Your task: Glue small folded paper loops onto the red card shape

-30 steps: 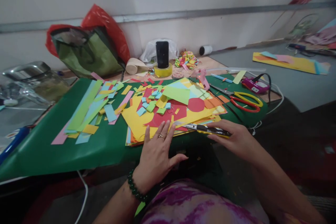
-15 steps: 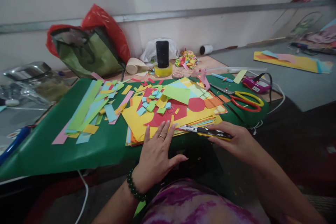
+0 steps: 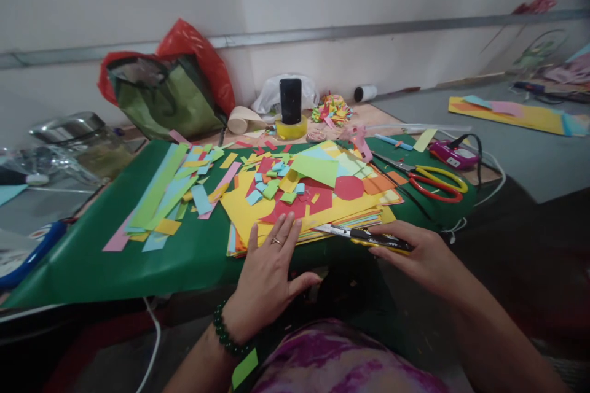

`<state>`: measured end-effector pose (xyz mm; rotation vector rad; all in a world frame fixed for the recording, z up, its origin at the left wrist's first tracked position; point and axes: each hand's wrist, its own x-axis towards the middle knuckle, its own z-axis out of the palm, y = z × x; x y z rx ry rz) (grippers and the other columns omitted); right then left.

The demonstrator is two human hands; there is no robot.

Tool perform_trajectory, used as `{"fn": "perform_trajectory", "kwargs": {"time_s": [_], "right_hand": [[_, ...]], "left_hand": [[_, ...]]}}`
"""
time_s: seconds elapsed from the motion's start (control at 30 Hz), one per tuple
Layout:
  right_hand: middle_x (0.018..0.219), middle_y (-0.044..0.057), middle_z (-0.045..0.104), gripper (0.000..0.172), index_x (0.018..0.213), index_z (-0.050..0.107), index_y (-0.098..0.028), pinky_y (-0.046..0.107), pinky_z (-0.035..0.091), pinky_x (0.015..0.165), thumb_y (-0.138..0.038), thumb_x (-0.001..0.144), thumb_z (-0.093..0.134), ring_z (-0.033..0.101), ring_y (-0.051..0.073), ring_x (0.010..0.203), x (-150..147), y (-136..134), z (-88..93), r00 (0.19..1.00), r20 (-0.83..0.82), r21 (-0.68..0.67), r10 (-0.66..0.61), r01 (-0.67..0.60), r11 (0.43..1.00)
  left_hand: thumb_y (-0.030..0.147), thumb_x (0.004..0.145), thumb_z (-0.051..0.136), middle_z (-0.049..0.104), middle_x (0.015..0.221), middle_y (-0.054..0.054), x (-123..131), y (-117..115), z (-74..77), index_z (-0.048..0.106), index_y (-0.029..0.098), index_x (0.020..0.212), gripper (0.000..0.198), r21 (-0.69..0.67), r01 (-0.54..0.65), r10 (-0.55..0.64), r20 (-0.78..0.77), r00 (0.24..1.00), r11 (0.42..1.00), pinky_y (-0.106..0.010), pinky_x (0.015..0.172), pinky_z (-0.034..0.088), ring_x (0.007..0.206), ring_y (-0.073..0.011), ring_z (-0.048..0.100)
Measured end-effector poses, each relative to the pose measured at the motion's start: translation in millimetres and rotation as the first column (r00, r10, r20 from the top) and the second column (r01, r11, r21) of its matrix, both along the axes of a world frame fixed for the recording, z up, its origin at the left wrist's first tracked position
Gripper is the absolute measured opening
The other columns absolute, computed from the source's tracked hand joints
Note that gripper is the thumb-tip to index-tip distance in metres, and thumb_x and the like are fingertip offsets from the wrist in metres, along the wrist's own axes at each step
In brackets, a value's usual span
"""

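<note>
My left hand (image 3: 271, 264) lies palm down with fingers spread, its fingertips on the front edge of a stack of yellow paper (image 3: 239, 218). In my right hand (image 3: 419, 252) is a utility knife (image 3: 364, 236), black and yellow, with its blade extended and pointing left over the stack's front edge. Whether the blade touches the paper I cannot tell. On the stack lie a piece of red paper (image 3: 316, 196), a light green sheet (image 3: 316, 170) and several small folded paper pieces (image 3: 271, 188).
Scissors (image 3: 437, 183), a pink glue gun (image 3: 358, 141) and a purple device (image 3: 454, 153) lie to the right. Coloured paper strips (image 3: 152, 193) spread over the green mat (image 3: 193, 270) at left. Behind stand a phone (image 3: 291, 100) on a yellow tape roll (image 3: 291, 128), a bag (image 3: 161, 95) and a glass jar (image 3: 92, 147).
The camera view has shifted slightly, so the table appears a little lower and further right. My left hand has slid slightly left along the stack's edge; the knife stays in my right hand.
</note>
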<state>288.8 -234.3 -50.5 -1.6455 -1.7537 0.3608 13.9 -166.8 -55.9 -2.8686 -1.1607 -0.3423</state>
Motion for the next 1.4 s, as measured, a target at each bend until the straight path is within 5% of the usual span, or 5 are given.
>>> {"fn": "perform_trajectory", "kwargs": {"time_s": [0.6, 0.93, 1.4], "right_hand": [[0.096, 0.008, 0.073, 0.026, 0.101, 0.069, -0.023, 0.031, 0.057, 0.072, -0.041, 0.089, 0.055, 0.071, 0.022, 0.085, -6.7, -3.4, 12.1, 0.986, 0.161, 0.045, 0.036, -0.044, 0.998], [0.094, 0.007, 0.070, 0.023, 0.105, 0.068, -0.024, 0.029, 0.053, 0.063, -0.035, 0.088, 0.054, 0.069, 0.022, 0.078, -9.1, 1.0, 29.9, 0.877, 0.477, 0.145, -0.049, -0.023, 0.989], [0.097, 0.005, 0.071, 0.022, 0.105, 0.065, -0.026, 0.030, 0.053, 0.063, -0.036, 0.090, 0.052, 0.070, 0.021, 0.077, -12.6, -6.1, 10.7, 0.915, 0.400, 0.075, -0.040, 0.011, 0.997]], "left_hand": [[0.077, 0.082, 0.029, 0.044, 0.147, -0.018, -3.2, -3.1, -1.2, 0.037, 0.014, 0.147, 0.092, -0.003, -0.034, 0.034, -0.020, 0.999, 0.999, -0.059, 0.116, 0.013, 0.137, -0.0309, 0.040], [0.076, 0.083, 0.030, 0.045, 0.147, -0.015, 3.0, -4.6, -5.5, 0.037, 0.015, 0.147, 0.088, 0.030, -0.064, 0.063, 0.017, 0.998, 0.998, -0.058, 0.115, 0.017, 0.137, -0.0308, 0.039], [0.071, 0.087, 0.027, 0.042, 0.150, -0.011, 6.0, -7.1, -5.6, 0.039, 0.018, 0.146, 0.080, 0.033, -0.098, 0.097, 0.026, 0.995, 0.995, -0.058, 0.115, 0.019, 0.138, -0.0300, 0.039]]}}
